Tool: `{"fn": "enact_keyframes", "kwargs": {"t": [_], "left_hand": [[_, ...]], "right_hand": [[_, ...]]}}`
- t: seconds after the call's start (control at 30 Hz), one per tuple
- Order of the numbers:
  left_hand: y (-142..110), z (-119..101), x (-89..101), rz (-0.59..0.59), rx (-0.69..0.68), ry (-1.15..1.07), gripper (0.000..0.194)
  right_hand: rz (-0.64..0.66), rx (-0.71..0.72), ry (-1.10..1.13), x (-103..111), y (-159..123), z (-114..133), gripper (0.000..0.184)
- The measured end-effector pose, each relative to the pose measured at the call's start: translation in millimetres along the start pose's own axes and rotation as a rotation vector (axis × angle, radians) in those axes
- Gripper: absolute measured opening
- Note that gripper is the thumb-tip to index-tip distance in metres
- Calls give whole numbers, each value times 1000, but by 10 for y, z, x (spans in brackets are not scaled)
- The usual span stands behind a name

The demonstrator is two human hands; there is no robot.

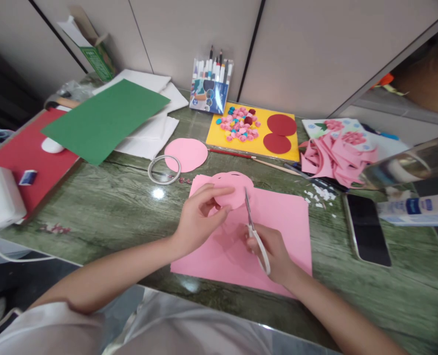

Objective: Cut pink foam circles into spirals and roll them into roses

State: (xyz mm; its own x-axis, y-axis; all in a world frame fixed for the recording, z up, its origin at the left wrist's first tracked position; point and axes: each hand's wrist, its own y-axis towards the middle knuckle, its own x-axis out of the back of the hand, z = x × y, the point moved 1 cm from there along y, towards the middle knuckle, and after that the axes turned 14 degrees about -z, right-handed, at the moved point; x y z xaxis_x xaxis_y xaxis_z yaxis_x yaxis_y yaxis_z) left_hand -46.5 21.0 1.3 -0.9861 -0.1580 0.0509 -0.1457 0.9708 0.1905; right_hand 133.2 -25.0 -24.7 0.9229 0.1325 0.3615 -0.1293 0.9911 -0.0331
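Note:
My left hand (204,212) pinches a rounded piece of pink paper (233,195) between thumb and fingers. White-handled scissors (263,249) are in my right hand (272,251), their blades pointing away from me at the right edge of that paper. A curling pink strip shows along the paper's far side. Both hands are above a stack of larger pink sheets (288,222) lying on the table. Beyond my left hand are cut pink circles (192,153), with a pale ring (150,172) overlapping their left edge.
A yellow sheet (253,148) bears red circles (281,125) and small coloured paper balls (239,123). Pink scraps (337,158), a phone (368,229) and a glue bottle (418,209) lie right. Green card (108,118), red card (41,158) and a white charger (2,197) are left; markers (211,84) stand behind.

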Motion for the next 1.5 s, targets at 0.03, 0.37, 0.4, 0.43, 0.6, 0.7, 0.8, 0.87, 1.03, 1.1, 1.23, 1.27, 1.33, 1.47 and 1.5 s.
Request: {"fn": "enact_keyframes", "kwargs": {"t": [0.03,0.37,0.4,0.43,0.6,0.7,0.8,0.87,1.03,1.1,1.23,1.27,1.33,1.47,1.5], "left_hand": [[1,3,2,1,-4,-1,27],[28,-11,14,-19,-64,15,30],[29,-11,15,-20,-69,12,29],[31,-8,17,-21,-73,10,28],[35,18,33,-18,-82,-9,28],[41,16,34,-28,-74,-13,27],[42,7,25,-44,-62,-26,25],[36,3,18,-50,-58,-33,25],[12,-7,8,-14,-51,-22,27],[7,-15,7,-1,-53,-21,28],[6,-26,6,8,-51,-26,29],[5,-26,6,9,-48,-29,30],[2,-24,7,11,-42,-29,29],[-5,-18,14,8,-60,-26,27],[-7,-18,16,9,-64,-26,27]], "right_hand": [[-1,5,-2,0,-1,2,46],[-3,14,-29,4,9,-47,43],[-3,10,-36,2,11,-52,43],[-4,6,-41,1,11,-56,43],[-1,-10,-48,3,9,-60,41],[-2,-11,-60,4,9,-54,41],[-6,0,-48,3,11,-39,41],[-11,4,-31,3,10,-27,41],[-18,5,13,2,1,-7,42],[-21,2,19,-1,-5,-7,43],[-19,5,19,-2,-21,-9,44],[-18,7,17,-2,-23,-7,45],[-19,11,10,-2,-24,-3,45],[-25,22,-2,-8,-22,0,45],[-26,24,-5,-8,-23,-1,45]]}}
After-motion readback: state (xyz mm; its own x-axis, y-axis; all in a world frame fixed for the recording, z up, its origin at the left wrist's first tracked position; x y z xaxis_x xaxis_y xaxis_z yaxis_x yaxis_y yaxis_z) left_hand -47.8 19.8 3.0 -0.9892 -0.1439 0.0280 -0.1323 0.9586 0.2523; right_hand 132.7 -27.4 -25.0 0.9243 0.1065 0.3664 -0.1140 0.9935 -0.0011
